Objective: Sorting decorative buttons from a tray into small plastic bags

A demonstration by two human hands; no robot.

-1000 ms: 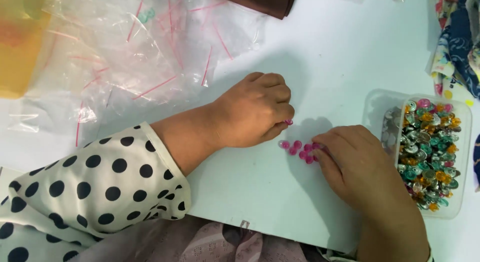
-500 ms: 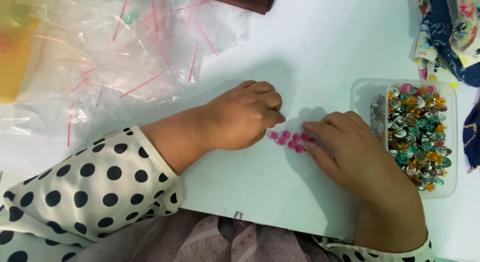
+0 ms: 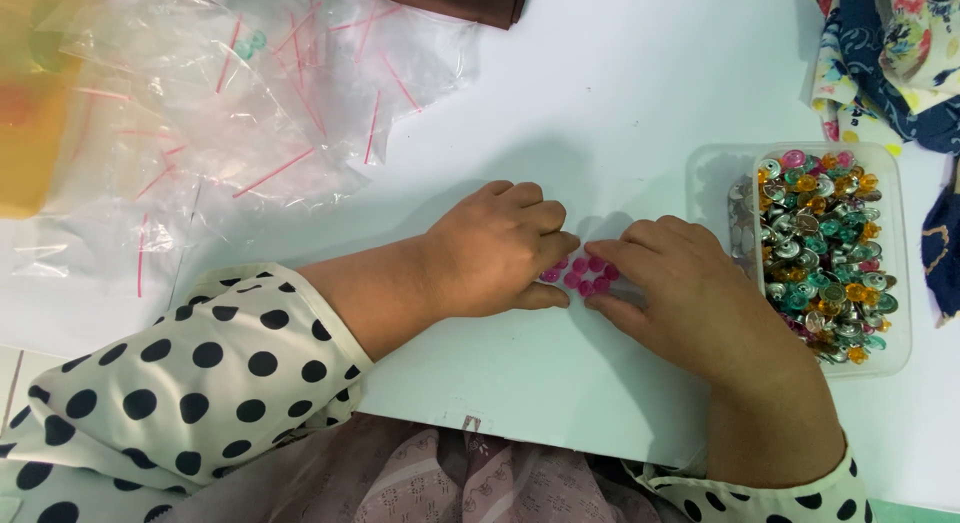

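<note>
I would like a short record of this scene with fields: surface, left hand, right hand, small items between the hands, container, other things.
surface: white table
left hand: left hand rests palm down, fingertips at the pink beads
right hand: right hand palm down, fingertips touching the same beads
small items: pink beads, a small cluster lying on the table between both hands
container: clear plastic box of mixed coloured beads, beside the right hand
other things: clear zip bags at upper left; floral cloth at upper right
</note>
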